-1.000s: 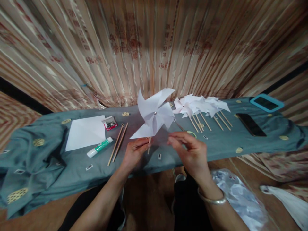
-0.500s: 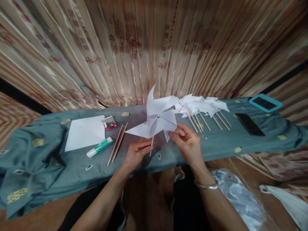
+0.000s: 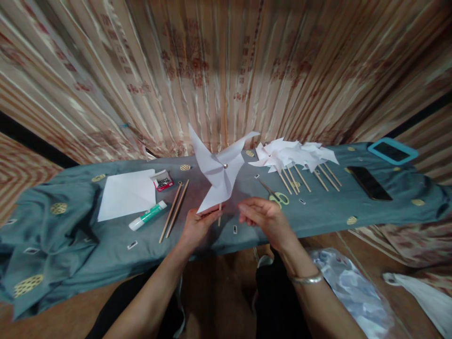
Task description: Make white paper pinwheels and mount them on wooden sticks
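My left hand [image 3: 199,226] is closed on the wooden stick of a white paper pinwheel [image 3: 219,181], pinching it low down between thumb and fingers. The pinwheel stands upright above the cloth, with a shiny pin at its centre and its curved blades spread out. My right hand [image 3: 263,216] hovers to the right of the stick, apart from the pinwheel, its fingers curled together with nothing visible in them. Just beyond that hand lies a pair of scissors [image 3: 279,199] with pale green handles.
Finished white pinwheels [image 3: 296,155] lie overlapping at the back right. Left are white paper [image 3: 125,195], a small box of pins [image 3: 162,181], a glue stick [image 3: 148,215] and two wooden sticks [image 3: 173,210]. A phone [image 3: 369,182] and a blue-framed device [image 3: 392,150] lie far right.
My right hand has let go of the pinwheel's blade and drawn down, fingers curling. The pinwheel's blades have turned, and the scissors behind it have come into view.
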Available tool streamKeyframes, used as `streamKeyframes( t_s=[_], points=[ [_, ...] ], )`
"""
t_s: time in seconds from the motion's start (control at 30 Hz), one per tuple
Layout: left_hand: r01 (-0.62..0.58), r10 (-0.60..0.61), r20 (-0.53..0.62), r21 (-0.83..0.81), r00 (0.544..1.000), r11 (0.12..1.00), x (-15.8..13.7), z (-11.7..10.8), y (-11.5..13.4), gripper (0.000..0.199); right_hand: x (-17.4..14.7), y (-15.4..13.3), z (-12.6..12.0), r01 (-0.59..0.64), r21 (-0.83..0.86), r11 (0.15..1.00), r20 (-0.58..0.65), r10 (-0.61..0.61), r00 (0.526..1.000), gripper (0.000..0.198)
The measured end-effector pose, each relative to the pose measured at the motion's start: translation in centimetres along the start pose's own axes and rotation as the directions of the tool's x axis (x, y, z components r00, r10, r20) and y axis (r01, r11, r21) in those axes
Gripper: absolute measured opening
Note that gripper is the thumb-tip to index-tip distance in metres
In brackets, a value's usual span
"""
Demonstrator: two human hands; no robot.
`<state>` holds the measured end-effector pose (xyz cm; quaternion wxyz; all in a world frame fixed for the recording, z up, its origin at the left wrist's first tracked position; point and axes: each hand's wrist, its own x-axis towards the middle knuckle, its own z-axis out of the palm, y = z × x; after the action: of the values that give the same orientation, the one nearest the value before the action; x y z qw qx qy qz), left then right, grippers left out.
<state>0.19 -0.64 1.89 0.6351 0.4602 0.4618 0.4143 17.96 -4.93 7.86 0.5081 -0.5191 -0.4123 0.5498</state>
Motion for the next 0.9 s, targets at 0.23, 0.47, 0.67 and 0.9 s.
streamKeyframes(
  t_s=[0.23, 0.47, 0.67, 0.9],
  points=[
    [-0.022, 0.009, 0.095, 0.129, 0.995, 0.991, -0.2, 0.3, -0.2, 0.025, 2.5, 0.9, -2.9, 0.323, -0.202, 0.924, -0.373, -0.378, 0.847, 0.043],
    [-0.063, 0.047, 0.13, 0.127, 0.99, 0.99, -0.3, 0.6, -0.4, 0.02, 2.9, 0.8, -2.5, 0.24, -0.067, 0.969, -0.329, -0.248, 0.911, 0.046],
    [-0.128, 0.117, 0.104, 0.112, 0.988, 0.985, 0.0, 0.6, -0.4, 0.02, 1.8, 0.8, -0.3, 0.1, 0.184, 0.978, -0.212, -0.06, 0.975, 0.049],
    [-0.074, 0.067, 0.061, 0.103, 0.996, 0.992, 0.0, 0.4, 0.0, 0.025, 0.5, 1.0, 0.3, -0.153, 0.144, 0.978, 0.06, 0.145, 0.988, 0.041]
  ],
)
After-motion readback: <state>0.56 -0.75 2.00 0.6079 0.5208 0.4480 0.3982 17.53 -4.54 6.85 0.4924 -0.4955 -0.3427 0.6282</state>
